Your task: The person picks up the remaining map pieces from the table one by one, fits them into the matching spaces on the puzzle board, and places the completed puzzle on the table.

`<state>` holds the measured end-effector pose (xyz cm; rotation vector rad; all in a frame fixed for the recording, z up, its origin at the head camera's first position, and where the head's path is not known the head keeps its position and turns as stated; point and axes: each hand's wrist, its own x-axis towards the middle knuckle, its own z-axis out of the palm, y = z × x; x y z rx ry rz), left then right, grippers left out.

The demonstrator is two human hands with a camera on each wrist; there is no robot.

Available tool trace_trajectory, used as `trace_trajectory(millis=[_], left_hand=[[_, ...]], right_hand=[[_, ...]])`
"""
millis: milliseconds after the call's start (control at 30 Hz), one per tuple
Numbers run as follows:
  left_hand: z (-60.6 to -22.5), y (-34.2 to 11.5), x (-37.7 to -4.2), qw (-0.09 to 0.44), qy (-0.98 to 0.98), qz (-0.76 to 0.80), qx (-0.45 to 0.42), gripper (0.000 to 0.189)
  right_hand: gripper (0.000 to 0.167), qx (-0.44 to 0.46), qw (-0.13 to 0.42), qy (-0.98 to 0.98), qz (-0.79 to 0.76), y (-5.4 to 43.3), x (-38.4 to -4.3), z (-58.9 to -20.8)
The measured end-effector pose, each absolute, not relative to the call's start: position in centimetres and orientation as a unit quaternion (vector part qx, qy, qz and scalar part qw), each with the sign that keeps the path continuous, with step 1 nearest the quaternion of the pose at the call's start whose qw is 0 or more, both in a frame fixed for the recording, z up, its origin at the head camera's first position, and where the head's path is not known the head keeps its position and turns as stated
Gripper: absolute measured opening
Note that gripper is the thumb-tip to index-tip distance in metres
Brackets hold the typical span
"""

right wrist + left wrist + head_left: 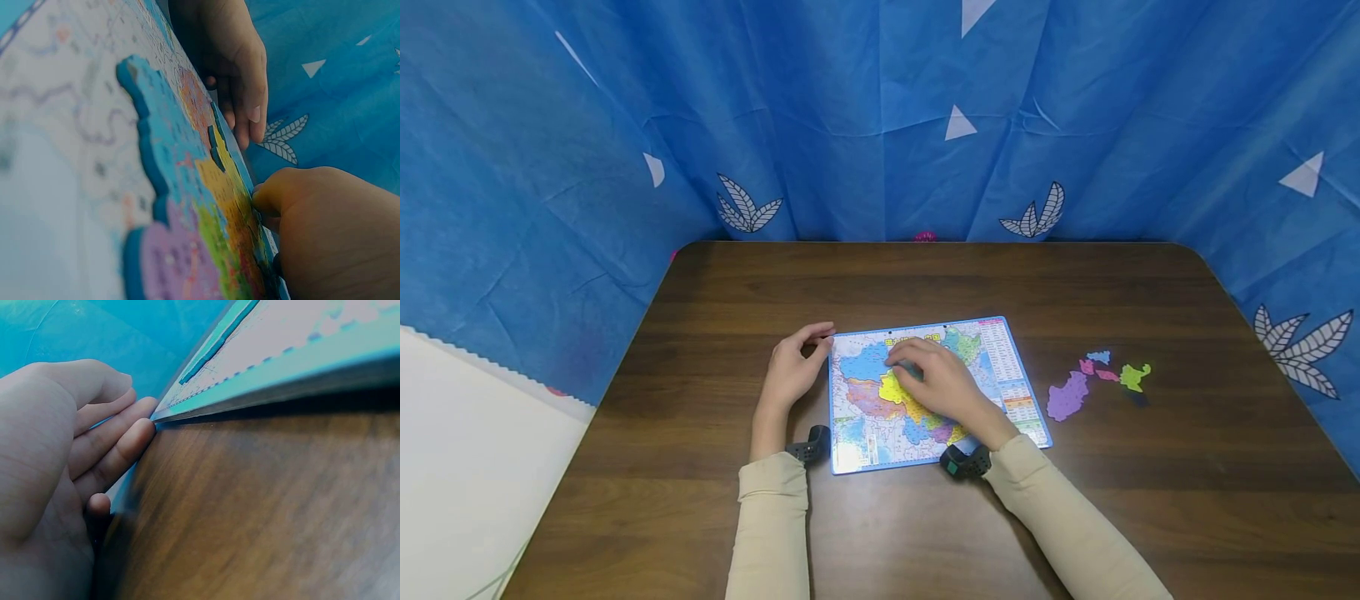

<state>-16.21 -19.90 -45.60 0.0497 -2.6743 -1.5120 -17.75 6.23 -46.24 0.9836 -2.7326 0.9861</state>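
A map puzzle board (850,458) with a blue border lies on the table, coloured map pieces set into it. My left hand (793,367) is at its upper left corner, fingers nearly straight, fingertips right at the edge of the board in the left wrist view. Over the middle of the map is my right hand (943,379), its fingers bent down and thumb close to the index finger, beside a yellow piece (891,387). In the right wrist view the thumb (269,194) comes down at the map's far side; I cannot tell whether a piece is between the fingertips.
Right of the board lie loose puzzle pieces: a large purple piece (1067,397), a green piece (1134,377), a small blue piece (1099,357) and pink pieces (1107,375). A blue curtain (850,125) hangs behind the brown wooden table (700,333).
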Motion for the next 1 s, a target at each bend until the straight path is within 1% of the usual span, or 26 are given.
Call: trace_trajectory(millis=[1000], left_hand=[[-45.46,-19.86,-16.05,0.03,-0.874,-0.485,0.02,0.033]], right_hand=[[0.016,0.319,0.042,-0.891,0.321,6.2,-17.74,-46.38]])
